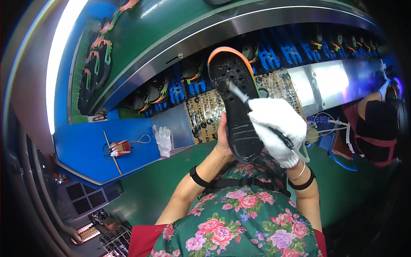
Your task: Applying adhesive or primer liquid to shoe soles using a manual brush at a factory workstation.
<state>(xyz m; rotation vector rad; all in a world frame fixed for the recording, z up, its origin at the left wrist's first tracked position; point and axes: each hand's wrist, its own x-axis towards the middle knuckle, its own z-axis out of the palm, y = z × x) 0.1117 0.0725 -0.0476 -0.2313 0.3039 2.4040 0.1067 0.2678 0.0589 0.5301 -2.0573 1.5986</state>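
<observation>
My left hand [222,139], bare, grips the edge of a black shoe sole [239,120]. The sole stands nearly upright in the picture, with an orange rim round its far end, small holes in that half and raised bars nearer me. My right hand [278,124], in a white knit glove, closes round a brush [238,91] with a pale tip. A thin clear tube runs from the brush's back end by my wrist. The brush tip meets the sole among the holes, where the surface looks wet.
A metal ledge partly wrapped in printed brown tape [201,118] lies beyond my hands. Blue holders [269,59] with dark shoe parts line up behind it. A blue table [85,150] at left bears a white glove [163,141] and a red box [120,148]. Another person [376,115] sits at right.
</observation>
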